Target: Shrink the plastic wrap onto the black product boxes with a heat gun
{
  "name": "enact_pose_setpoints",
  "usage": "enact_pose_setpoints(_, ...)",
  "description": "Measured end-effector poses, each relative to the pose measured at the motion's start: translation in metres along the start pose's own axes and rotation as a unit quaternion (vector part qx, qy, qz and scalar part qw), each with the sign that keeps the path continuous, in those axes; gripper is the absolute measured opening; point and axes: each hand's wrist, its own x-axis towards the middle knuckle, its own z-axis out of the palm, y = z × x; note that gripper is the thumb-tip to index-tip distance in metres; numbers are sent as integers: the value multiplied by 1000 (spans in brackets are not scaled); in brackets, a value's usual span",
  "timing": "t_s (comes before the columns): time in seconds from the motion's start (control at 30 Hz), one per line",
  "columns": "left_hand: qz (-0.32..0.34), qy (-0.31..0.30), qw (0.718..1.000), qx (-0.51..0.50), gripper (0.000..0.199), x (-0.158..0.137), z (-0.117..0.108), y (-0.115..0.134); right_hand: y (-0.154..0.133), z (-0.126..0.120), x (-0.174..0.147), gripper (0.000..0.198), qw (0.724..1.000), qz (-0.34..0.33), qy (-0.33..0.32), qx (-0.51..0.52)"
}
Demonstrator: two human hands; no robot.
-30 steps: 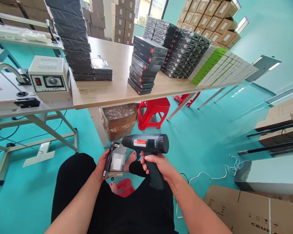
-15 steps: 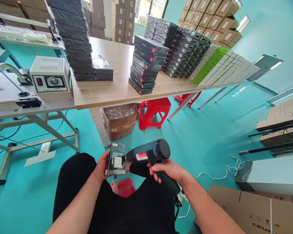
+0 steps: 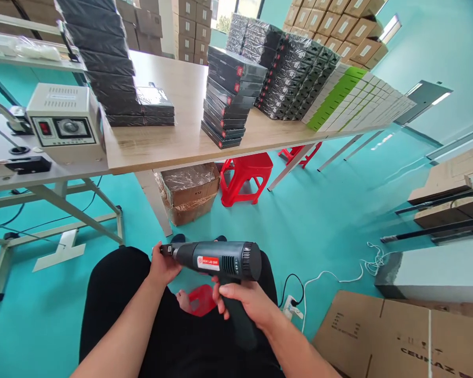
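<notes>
My right hand (image 3: 246, 300) is wrapped round the grip of a dark heat gun (image 3: 211, 257) with a red and white label. The gun lies level above my lap, its nozzle aimed left. Just off the nozzle tip, my left hand (image 3: 161, 269) holds a small dark box (image 3: 166, 250), now seen edge-on. Most of that box is hidden behind my fingers and the nozzle; whether the nozzle touches it I cannot tell.
A wooden table (image 3: 161, 144) ahead bears stacks of wrapped black boxes (image 3: 230, 97). To its left sits a beige control unit (image 3: 65, 121). A red stool (image 3: 248, 176) and an open carton (image 3: 191, 191) stand beneath. Right of me are a power strip (image 3: 289, 307) and a large carton (image 3: 382, 328).
My left hand has turned the box from face-up to edge-on and moved it slightly left. The heat gun has shifted left and levelled out. The camera view has shifted a little.
</notes>
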Motion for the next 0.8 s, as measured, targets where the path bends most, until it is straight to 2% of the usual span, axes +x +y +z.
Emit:
enact_pose_setpoints(0.07,2,-14,1000,-9,35,-1,-1,0,0,-1,2,30,998,-17,54,-18)
enact_pose_setpoints(0.13,1,-15,1000,-17,40,-1,-3,0,-1,-5,2,29,996,-6,79,-40)
enact_pose_setpoints(0.23,14,-2,1000,-1,34,0,-2,0,0,-5,-2,28,999,9,31,-39)
enact_pose_setpoints(0.3,24,2,1000,13,31,1,0,-2,2,1,-3,28,999,-14,8,-28)
enact_pose_setpoints(0.4,27,-20,999,12,36,0,2,-2,4,6,0,29,997,-43,49,-32)
enact_pose_setpoints(0.47,43,-38,998,3,34,-1,2,-1,1,3,-1,30,997,-25,72,-35)
enact_pose_setpoints(0.53,76,-28,997,-4,26,-1,1,2,-2,-8,-8,30,998,5,52,-22)
enact_pose_setpoints(0.63,113,18,993,-7,23,1,0,6,-5,-28,-27,32,999,38,-12,2)
enact_pose_setpoints(0.73,95,23,995,-6,21,2,-1,6,-5,-45,-45,36,995,76,-58,0)
enact_pose_setpoints(0.8,50,-29,998,1,25,-1,0,6,-7,-54,-52,38,991,105,-81,-7)
